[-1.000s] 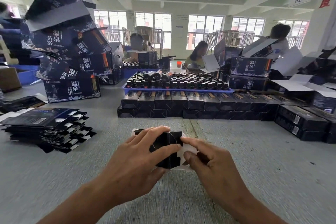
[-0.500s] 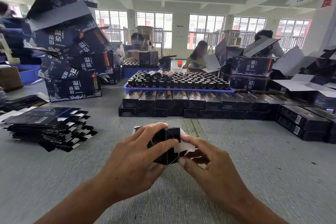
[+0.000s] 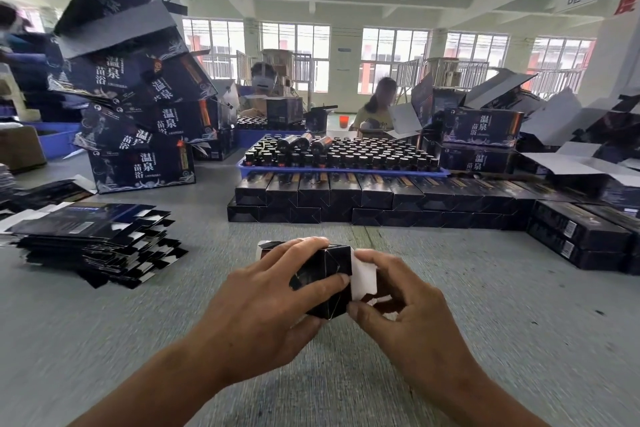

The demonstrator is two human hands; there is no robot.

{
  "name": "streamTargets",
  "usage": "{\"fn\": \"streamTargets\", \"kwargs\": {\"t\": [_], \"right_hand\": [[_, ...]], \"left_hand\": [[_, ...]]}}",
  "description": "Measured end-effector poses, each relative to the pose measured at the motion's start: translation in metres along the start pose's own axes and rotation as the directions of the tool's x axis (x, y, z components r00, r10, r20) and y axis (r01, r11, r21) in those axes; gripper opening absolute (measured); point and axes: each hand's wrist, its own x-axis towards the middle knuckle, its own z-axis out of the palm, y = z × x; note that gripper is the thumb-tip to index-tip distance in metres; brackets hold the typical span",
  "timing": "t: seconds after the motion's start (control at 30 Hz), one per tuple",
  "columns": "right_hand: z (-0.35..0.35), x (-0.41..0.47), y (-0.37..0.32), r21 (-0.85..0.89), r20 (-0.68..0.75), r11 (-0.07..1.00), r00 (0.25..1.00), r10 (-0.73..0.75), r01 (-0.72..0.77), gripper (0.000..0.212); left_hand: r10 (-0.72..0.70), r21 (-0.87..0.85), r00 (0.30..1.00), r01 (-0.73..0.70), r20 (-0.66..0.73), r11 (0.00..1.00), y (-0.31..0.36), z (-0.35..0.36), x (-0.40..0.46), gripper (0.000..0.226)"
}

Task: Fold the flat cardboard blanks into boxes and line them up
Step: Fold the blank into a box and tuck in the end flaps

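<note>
At lower centre, the box sits just above the table. Left hand grips its dark body; right hand fingers pinch its white flap. Blanks lie stacked at left; boxes are lined up behind.

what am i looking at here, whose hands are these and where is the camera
The camera sits on a person's head, looking forward and down, so you see their own two bare hands. The left hand wraps round a small dark box being folded; the right hand pinches its white end flap. On the grey table lie a stack of flat blanks at left and a row of finished boxes ahead, with a tray of bottles behind.
</note>
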Motion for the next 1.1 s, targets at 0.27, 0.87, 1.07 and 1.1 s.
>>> {"fn": "streamTargets", "kwargs": {"t": [0.27, 0.87, 1.07, 1.1], "right_hand": [[-0.001, 0.005, 0.001, 0.245, 0.021, 0.963, 0.993, 0.113, -0.115, 0.031], [-0.002, 0.006, -0.001, 0.273, 0.007, 0.942, 0.980, 0.200, -0.194, 0.009], [0.000, 0.006, -0.002, 0.226, -0.049, 0.956, 0.977, 0.206, -0.190, 0.005], [0.001, 0.006, -0.002, 0.209, -0.058, 0.959, 0.976, 0.209, -0.193, 0.004]], "left_hand": [[-0.025, -0.043, 0.998, 0.022, -0.056, 0.999, 0.002, -0.002, -0.001, 0.054], [-0.077, -0.147, 0.990, 0.059, -0.120, 0.987, 0.018, 0.003, 0.004, 0.081], [-0.086, -0.158, 0.989, 0.066, -0.118, 0.985, 0.019, 0.003, 0.004, 0.082], [-0.086, -0.155, 0.989, 0.067, -0.118, 0.986, 0.020, 0.003, 0.004, 0.081]]}}
